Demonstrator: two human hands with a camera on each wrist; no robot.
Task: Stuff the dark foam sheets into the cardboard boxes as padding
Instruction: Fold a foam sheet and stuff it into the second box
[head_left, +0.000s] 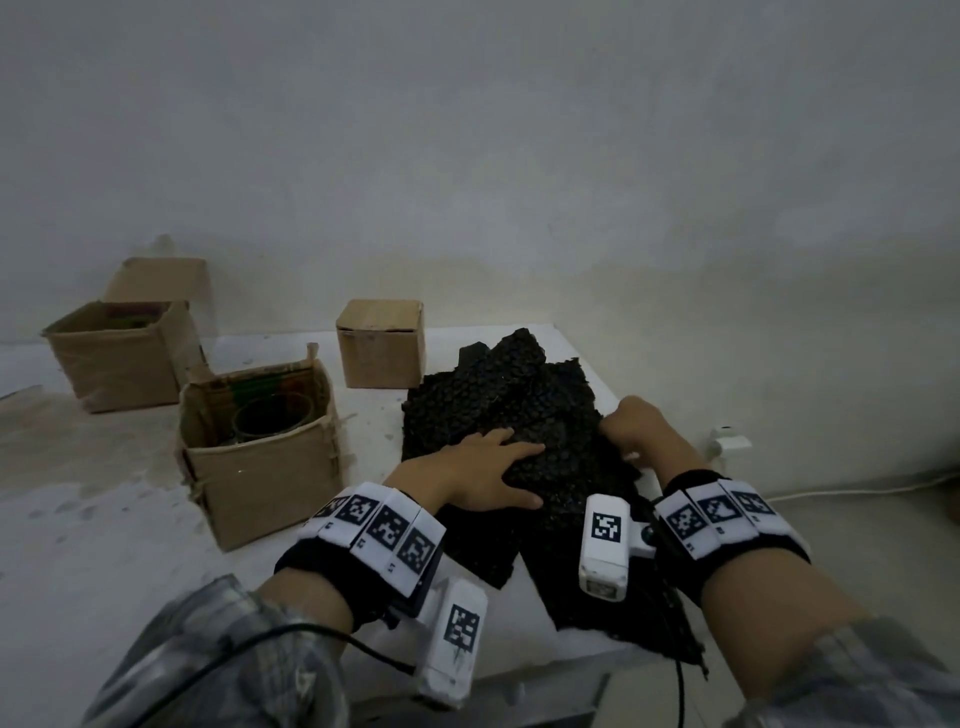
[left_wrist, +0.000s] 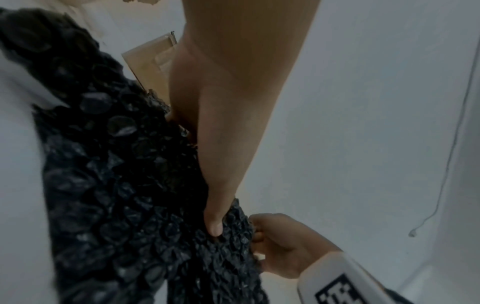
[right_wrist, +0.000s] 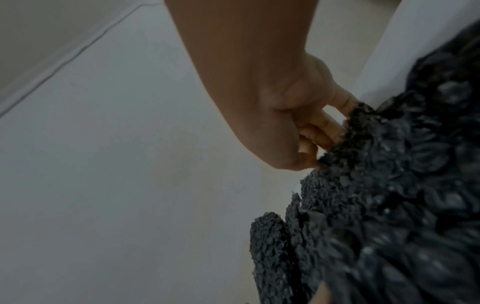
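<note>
You have three cardboard boxes in front of you. The nearest box (head_left: 260, 457), at ten o'clock from your hands, stands open with a glass jar (head_left: 272, 418) inside. A second open box (head_left: 122, 353) sits farther off at ten o'clock, and a closed box (head_left: 381, 343) stands at twelve, just beside the far edge of the dark foam sheets (head_left: 498, 395). How many sheets lie in that heap you cannot count; they overlap on the white table (head_left: 104, 519).

Your left hand (head_left: 488, 475) rests flat on the top sheet, fingers spread and straight. Your right hand (head_left: 636, 431) pinches the sheet's right edge with curled fingers (right_wrist: 327, 125).

At three o'clock, a white cable (head_left: 841, 491) trails past a small white fitting (head_left: 727, 441).
</note>
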